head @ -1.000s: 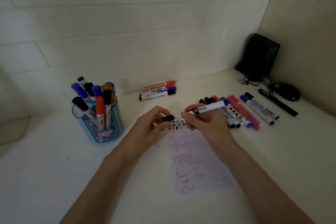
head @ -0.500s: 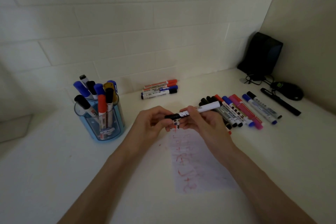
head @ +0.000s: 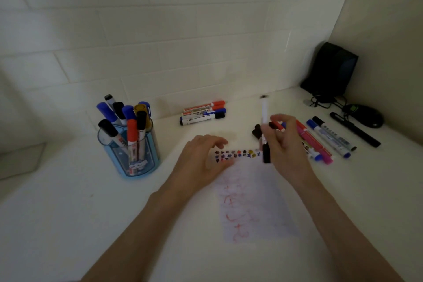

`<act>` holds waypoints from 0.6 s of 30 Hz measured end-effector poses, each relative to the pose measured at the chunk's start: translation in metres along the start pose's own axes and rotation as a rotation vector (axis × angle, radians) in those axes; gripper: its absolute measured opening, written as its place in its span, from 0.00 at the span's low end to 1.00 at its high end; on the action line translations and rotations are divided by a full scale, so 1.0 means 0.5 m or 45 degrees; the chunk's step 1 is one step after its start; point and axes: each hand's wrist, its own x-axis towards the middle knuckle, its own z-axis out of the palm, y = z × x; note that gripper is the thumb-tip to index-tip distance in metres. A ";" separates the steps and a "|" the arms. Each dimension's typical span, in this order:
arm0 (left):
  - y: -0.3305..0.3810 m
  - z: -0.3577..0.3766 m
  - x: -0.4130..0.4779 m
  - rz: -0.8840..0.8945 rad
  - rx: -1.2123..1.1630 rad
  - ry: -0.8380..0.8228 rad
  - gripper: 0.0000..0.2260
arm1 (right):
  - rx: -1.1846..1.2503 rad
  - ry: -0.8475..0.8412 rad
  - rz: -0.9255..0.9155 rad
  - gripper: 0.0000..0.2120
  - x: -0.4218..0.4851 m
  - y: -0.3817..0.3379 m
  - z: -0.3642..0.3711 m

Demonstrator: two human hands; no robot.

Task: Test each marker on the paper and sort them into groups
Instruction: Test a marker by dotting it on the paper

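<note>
Marker pinched in right fingers, left fingers loose over paper on counter below tiled wall.

Both bare forearms extend from the near edge of the table, the left from the lower left and the right from the lower right, converging toward its middle. The left hand is palm down, its fingers loosely curled and holding nothing. The right hand, just beside it, pinches a white marker between fingers and thumb. The marker stands nearly upright, black end down.
</note>
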 end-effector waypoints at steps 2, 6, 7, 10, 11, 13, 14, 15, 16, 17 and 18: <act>-0.012 0.000 -0.001 0.047 0.173 -0.072 0.23 | -0.572 -0.025 -0.076 0.09 -0.002 0.020 -0.006; -0.024 0.002 0.002 0.062 0.210 -0.121 0.22 | -1.006 0.059 -0.165 0.11 -0.009 0.035 0.001; -0.024 0.002 0.002 0.064 0.211 -0.118 0.22 | -1.031 0.093 -0.200 0.12 -0.008 0.038 0.000; -0.023 -0.001 -0.003 0.073 0.228 -0.114 0.21 | -1.103 0.171 -0.268 0.13 -0.004 0.052 -0.009; -0.023 -0.004 -0.004 0.075 0.233 -0.114 0.20 | -1.090 0.203 -0.261 0.12 -0.004 0.057 -0.014; -0.023 -0.008 -0.005 0.069 0.250 -0.120 0.19 | -1.057 0.248 -0.230 0.10 -0.003 0.064 -0.023; -0.024 -0.010 -0.006 0.063 0.266 -0.122 0.19 | -1.054 0.253 -0.229 0.09 -0.001 0.067 -0.027; -0.025 -0.013 -0.007 0.055 0.284 -0.122 0.18 | -1.055 0.245 -0.231 0.09 0.002 0.070 -0.030; -0.026 -0.016 -0.007 0.043 0.300 -0.128 0.18 | -1.050 0.233 -0.220 0.08 0.005 0.073 -0.033; -0.026 -0.018 -0.007 0.032 0.312 -0.140 0.18 | -1.041 0.224 -0.191 0.08 0.007 0.074 -0.036; -0.026 -0.021 -0.007 0.020 0.320 -0.160 0.18 | -1.039 0.221 -0.160 0.08 0.010 0.075 -0.039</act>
